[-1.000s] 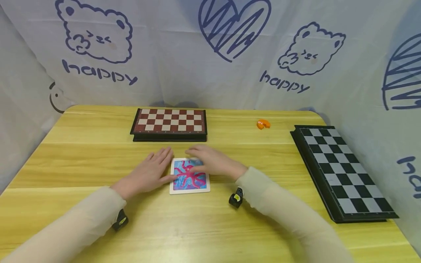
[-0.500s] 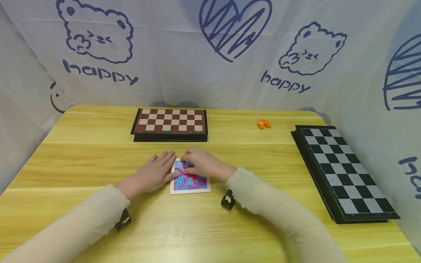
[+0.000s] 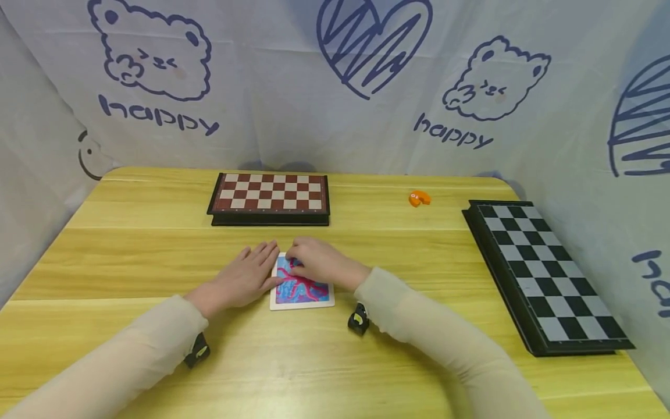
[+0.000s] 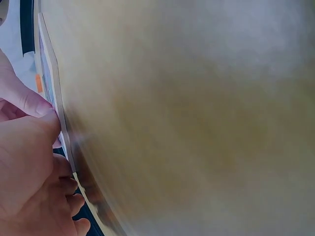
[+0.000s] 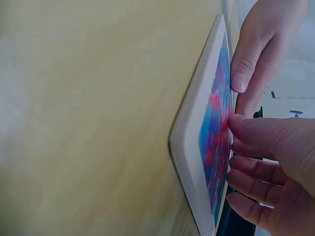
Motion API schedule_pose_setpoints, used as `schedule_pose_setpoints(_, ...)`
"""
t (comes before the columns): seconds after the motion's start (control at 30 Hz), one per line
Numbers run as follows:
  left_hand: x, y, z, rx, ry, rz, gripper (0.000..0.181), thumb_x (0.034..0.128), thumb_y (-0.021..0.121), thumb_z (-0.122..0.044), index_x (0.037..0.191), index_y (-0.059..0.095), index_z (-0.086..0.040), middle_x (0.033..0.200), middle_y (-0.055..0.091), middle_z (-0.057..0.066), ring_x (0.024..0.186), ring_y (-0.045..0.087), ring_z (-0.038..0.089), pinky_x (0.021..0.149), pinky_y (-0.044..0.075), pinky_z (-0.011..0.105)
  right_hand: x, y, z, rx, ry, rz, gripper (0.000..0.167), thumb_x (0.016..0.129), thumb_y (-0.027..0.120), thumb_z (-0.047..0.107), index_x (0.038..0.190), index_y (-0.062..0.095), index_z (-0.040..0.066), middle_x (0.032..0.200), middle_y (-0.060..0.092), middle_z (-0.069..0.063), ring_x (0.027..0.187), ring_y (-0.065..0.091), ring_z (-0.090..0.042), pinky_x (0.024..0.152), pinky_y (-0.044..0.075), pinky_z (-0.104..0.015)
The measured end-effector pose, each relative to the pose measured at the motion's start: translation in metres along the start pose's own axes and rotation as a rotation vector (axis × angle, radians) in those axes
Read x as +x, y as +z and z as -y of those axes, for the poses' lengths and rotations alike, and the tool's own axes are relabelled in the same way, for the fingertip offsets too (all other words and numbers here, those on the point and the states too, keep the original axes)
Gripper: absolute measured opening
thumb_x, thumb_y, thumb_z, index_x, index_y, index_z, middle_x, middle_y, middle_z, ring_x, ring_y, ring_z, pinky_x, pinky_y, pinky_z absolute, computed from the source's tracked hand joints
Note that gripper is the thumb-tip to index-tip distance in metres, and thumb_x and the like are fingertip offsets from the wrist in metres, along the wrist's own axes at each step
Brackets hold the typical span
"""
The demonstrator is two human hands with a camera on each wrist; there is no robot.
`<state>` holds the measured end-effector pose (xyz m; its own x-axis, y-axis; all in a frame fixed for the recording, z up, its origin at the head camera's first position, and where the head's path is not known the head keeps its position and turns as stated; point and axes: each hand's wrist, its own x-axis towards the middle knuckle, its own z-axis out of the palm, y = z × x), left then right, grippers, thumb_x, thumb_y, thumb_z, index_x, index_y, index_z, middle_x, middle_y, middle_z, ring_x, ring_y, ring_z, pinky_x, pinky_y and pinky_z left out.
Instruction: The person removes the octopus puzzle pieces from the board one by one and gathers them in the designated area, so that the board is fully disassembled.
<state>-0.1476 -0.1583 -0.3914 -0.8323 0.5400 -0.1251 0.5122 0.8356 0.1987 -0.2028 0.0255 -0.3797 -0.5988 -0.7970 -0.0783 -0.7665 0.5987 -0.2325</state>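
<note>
A square octopus picture in a white frame point(image 3: 309, 295) lies flat on the table. At its left edge my left hand point(image 3: 238, 280) rests with fingers straight, its thumb touching the picture's left side. My right hand point(image 3: 323, 263) covers the upper right of the picture, fingers bent and spaced from the thumb. In the right wrist view, the thumb of my right hand point(image 5: 280, 167) touches the picture surface point(image 5: 212, 132); its fingertips are partly hidden behind the far side. The left wrist view shows the frame's edge point(image 4: 56, 93) beside my left hand point(image 4: 29, 167).
A red-and-white checkered box point(image 3: 269, 195) lies behind the picture. The black-and-white checkered box point(image 3: 549, 270) stands at the right. An orange piece point(image 3: 419, 198) sits near the table's back edge, before a hanging cloth with drawings point(image 3: 272, 105).
My right hand has moved left over the picture, covering the octopus's head, and its fingers are more bent. My left hand has shifted slightly right. The picture has stayed in place.
</note>
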Motion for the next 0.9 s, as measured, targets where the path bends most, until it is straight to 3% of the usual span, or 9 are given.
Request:
schedule_pose_setpoints(0.23, 0.001, 0.002, 0.0, -0.004, -0.004, 0.007, 0.065, 0.0983, 0.04, -0.036, 0.141, 0.024, 0.01, 0.147, 0.019, 0.025, 0.133, 0.017, 0.04, 0.105, 0.014, 0.055, 0.001, 0.003, 0.001, 0.037, 0.045, -0.01, 0.028, 0.088, 0.065, 0.022, 0.109, 0.062, 0.004, 0.098, 0.055, -0.002, 0.084, 0.052, -0.011, 0.079, 0.044, -0.019)
schedule_pose_setpoints(0.5, 0.0, 0.001, -0.001, -0.016, -0.018, 0.008, 0.065, 0.0983, 0.041, -0.036, 0.141, 0.023, 0.01, 0.147, 0.019, 0.025, 0.134, 0.017, 0.04, 0.105, 0.014, 0.055, 0.005, 0.006, -0.004, 0.185, 0.092, -0.016, 0.028, 0.087, 0.066, 0.018, 0.109, 0.056, 0.005, 0.097, 0.053, -0.002, 0.08, 0.049, -0.012, 0.073, 0.043, -0.019)
schedule_pose_setpoints(0.6, -0.001, 0.0, -0.002, -0.02, -0.02, 0.01, 0.065, 0.0981, 0.041, -0.036, 0.14, 0.023, 0.01, 0.147, 0.019, 0.025, 0.134, 0.017, 0.04, 0.105, 0.014, 0.056, 0.007, 0.009, -0.007, 0.262, 0.107, -0.027, 0.027, 0.087, 0.065, 0.015, 0.11, 0.058, 0.004, 0.098, 0.055, -0.002, 0.082, 0.051, -0.012, 0.075, 0.044, -0.02)
schedule_pose_setpoints(0.8, 0.0, -0.001, -0.002, -0.013, -0.023, 0.022, 0.066, 0.0978, 0.042, -0.037, 0.14, 0.023, 0.01, 0.147, 0.02, 0.025, 0.133, 0.017, 0.04, 0.105, 0.014, 0.055, 0.008, 0.008, -0.014, 0.508, 0.169, -0.075, 0.006, 0.088, 0.063, 0.008, 0.094, 0.062, 0.008, 0.084, 0.058, 0.0, 0.076, 0.052, -0.013, 0.069, 0.045, -0.02)
schedule_pose_setpoints(0.9, 0.001, -0.002, -0.002, -0.007, -0.025, 0.029, 0.066, 0.0981, 0.041, -0.037, 0.14, 0.023, 0.01, 0.146, 0.02, 0.025, 0.133, 0.018, 0.04, 0.105, 0.014, 0.055, 0.007, 0.006, -0.016, 0.586, 0.188, -0.083, 0.004, 0.088, 0.063, 0.008, 0.091, 0.062, 0.009, 0.081, 0.058, 0.0, 0.073, 0.052, -0.013, 0.065, 0.045, -0.02)
